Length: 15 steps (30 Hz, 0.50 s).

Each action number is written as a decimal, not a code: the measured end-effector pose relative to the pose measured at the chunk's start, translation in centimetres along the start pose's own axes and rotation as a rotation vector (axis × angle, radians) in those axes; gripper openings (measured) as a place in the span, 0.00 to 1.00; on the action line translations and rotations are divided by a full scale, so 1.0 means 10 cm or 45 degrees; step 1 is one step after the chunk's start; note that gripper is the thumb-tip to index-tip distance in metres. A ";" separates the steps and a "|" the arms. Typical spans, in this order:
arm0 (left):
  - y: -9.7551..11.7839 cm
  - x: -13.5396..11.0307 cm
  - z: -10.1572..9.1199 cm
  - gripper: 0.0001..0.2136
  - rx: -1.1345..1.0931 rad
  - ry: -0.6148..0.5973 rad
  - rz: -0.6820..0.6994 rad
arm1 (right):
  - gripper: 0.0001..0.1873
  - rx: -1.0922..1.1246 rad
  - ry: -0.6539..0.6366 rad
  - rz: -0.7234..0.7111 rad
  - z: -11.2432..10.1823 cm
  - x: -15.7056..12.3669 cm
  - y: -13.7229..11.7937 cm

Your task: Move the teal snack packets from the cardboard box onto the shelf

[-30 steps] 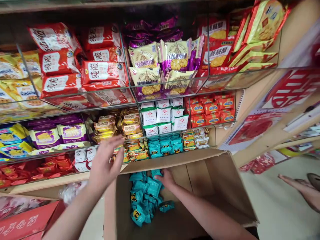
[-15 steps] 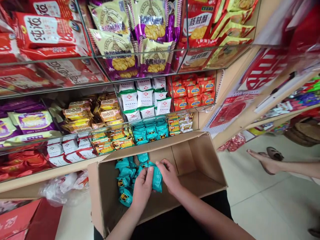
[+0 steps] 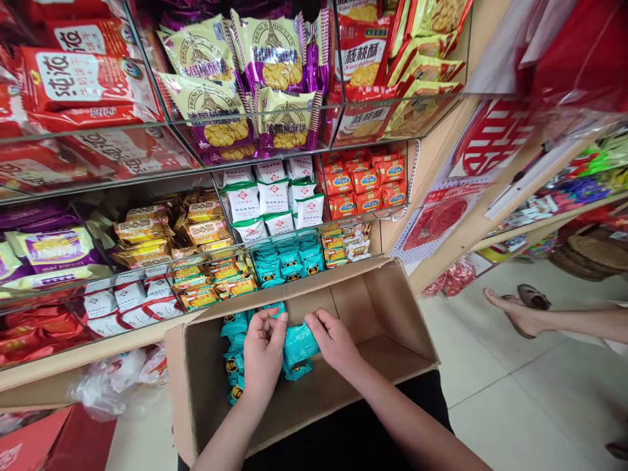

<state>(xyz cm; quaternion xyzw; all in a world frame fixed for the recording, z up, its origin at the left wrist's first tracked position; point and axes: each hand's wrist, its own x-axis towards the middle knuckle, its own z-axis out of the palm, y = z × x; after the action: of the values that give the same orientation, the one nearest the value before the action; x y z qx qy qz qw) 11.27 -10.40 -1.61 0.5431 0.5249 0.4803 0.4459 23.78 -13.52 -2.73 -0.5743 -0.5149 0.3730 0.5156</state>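
Between my hands a teal snack packet (image 3: 300, 343) is stretched out sideways over an open cardboard box (image 3: 392, 307). My right hand (image 3: 336, 340) pinches its right end with thumb and finger. My left hand (image 3: 265, 353) has its thumb and fingers closed at the packet's left end. Another teal packet (image 3: 298, 371) shows just beneath the held one. More teal packets (image 3: 234, 360) lie in the left part of the box, partly hidden by my left hand.
Behind the box, shelf bins hold wrapped biscuits, among them teal packets (image 3: 289, 261) and white-and-green packets (image 3: 277, 203). A red carton (image 3: 63, 438) and clear plastic bags (image 3: 118, 379) are at the lower left. Another person's leg (image 3: 554, 322) extends in from the right.
The held packet has turned from upright to sideways. My left hand has moved left and up, with its fingers now at the packet's end. The view has shifted slightly.
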 end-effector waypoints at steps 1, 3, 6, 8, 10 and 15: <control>0.02 -0.01 0.02 0.13 -0.043 0.069 -0.025 | 0.18 -0.060 0.043 -0.035 0.00 0.00 -0.02; 0.03 -0.05 0.05 0.13 -0.136 0.181 -0.160 | 0.18 -0.145 0.143 -0.067 0.02 -0.02 -0.03; -0.02 -0.13 0.11 0.16 -0.268 0.154 -0.391 | 0.17 -0.241 0.235 -0.086 0.06 -0.07 0.00; -0.08 -0.16 0.11 0.16 -0.279 0.123 -0.388 | 0.16 -0.297 0.256 -0.094 0.07 -0.09 0.04; -0.14 -0.17 0.10 0.17 -0.161 0.150 -0.270 | 0.15 -0.357 0.285 -0.115 0.07 -0.11 0.07; -0.15 -0.15 0.11 0.17 0.063 0.187 -0.036 | 0.15 -0.483 0.469 -0.270 0.04 -0.16 0.07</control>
<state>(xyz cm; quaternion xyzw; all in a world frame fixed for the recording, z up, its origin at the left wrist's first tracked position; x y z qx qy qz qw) 12.11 -11.77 -3.34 0.5096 0.5756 0.4994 0.3994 23.26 -14.94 -3.62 -0.6616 -0.5305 0.1032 0.5198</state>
